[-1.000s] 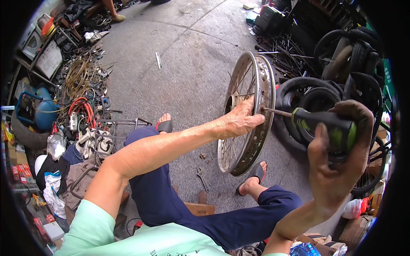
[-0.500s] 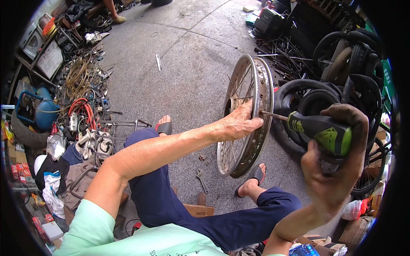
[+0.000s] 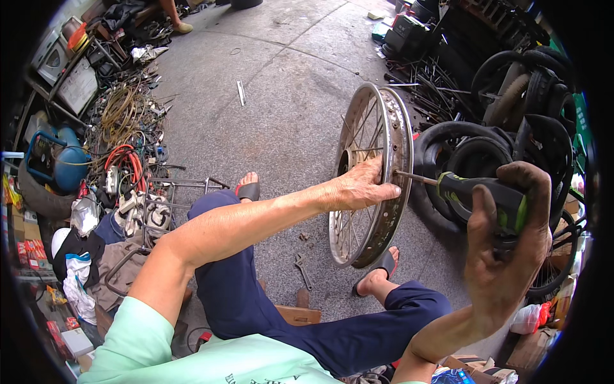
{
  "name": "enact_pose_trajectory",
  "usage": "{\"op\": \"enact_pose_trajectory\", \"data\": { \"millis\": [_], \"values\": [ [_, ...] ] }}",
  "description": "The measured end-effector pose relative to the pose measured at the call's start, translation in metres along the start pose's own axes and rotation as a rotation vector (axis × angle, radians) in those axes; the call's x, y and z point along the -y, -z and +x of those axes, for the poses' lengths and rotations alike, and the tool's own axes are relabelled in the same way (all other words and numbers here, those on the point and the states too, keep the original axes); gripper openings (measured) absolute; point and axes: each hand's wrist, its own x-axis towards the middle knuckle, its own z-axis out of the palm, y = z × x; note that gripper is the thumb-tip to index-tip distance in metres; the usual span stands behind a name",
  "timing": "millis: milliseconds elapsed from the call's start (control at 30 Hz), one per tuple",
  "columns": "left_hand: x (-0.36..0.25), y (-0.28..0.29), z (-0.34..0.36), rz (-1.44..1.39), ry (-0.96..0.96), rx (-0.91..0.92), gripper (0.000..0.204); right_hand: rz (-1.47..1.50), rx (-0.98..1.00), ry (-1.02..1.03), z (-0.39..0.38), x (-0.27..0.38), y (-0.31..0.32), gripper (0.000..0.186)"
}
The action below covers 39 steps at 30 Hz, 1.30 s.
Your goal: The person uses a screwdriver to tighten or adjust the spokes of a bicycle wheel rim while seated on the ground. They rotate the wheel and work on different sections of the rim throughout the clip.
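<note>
Floor (image 3: pixel 204 128), grey and speckled, spread across the middle of the view. Along its right side lay a pile of black tyres (image 3: pixel 460 132), some flat, others leaning upright. Along its left side sprawled a heap of tangled cables (image 3: pixel 118 121), with a blue tank (image 3: pixel 69 163) near it.

The spoked wheel (image 3: pixel 401 150) stood on edge, slightly tilted, in front of the person and right of centre, on the near side of the tyres. Its lower end showed just beside the right sandal (image 3: pixel 385 261); whether it touched the floor was hard to tell.

The right hand (image 3: pixel 508 259) was curled around a green-and-black driver (image 3: pixel 505 198), fingers bent over the rear end and thumb raised along the near side. The left hand (image 3: pixel 361 189) gripped the wheel's left side, its thumb laid across the outer channel and its fingers partly hidden behind the edge. An adjustable wrench (image 3: pixel 303 271) lay on the floor before the person, and farther out a thin pale strip (image 3: pixel 241 93). Thinnest was the driver's shaft (image 3: pixel 419 178), running leftward to the wheel's outer channel near the left thumb; its very tip was too small to make out.
</note>
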Motion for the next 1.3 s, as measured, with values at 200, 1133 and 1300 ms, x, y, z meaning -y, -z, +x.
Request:
{"op": "enact_pose_trajectory", "data": {
  "millis": [200,1133,1300],
  "values": [
    [0.003,-0.002,-0.002,0.013,-0.054,-0.001,0.065,0.128,-0.003,0.069,0.006,-0.015,-0.005,0.023],
    [0.019,-0.026,0.004,0.022,-0.199,-0.155,0.067,1.079,0.169,-0.072,0.035,-0.019,-0.020,0.036],
    [0.004,-0.015,0.001,0.123,-0.160,-0.099,0.062,1.323,0.014,0.005,0.027,-0.025,-0.047,0.027]
  ]
}}
